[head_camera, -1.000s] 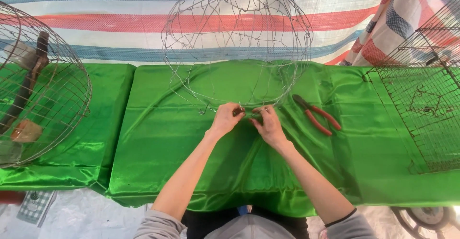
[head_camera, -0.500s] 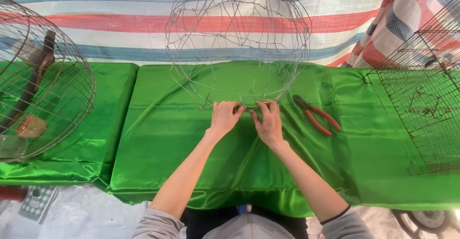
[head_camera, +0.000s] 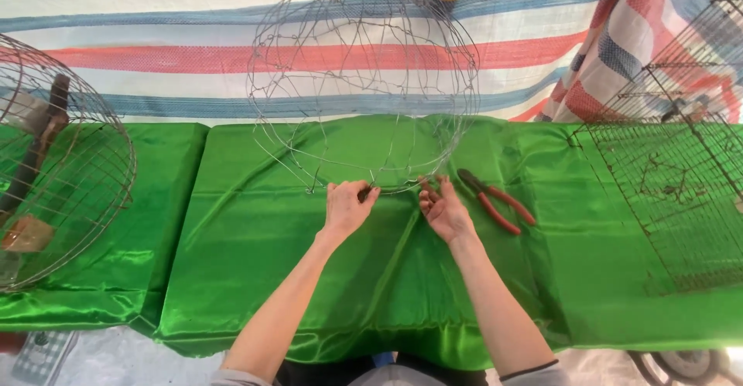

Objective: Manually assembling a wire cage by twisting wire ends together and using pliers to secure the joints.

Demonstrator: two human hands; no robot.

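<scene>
A round wire frame (head_camera: 364, 84) of thin bent wire stands on the green cloth (head_camera: 387, 278) in front of me. My left hand (head_camera: 346, 206) pinches the frame's bottom ring at its near edge. My right hand (head_camera: 443, 210) grips the same ring a little to the right, fingers curled on the wire. Red-handled pliers (head_camera: 495, 200) lie on the cloth just right of my right hand.
A domed wire cage (head_camera: 62, 162) lies at the left with a wooden piece inside. A flat wire mesh panel (head_camera: 673, 193) rests at the right. A striped tarp (head_camera: 193, 53) hangs behind the table.
Both hands have stayed on the frame's bottom ring and moved slightly apart along it. The view has tilted a little.
</scene>
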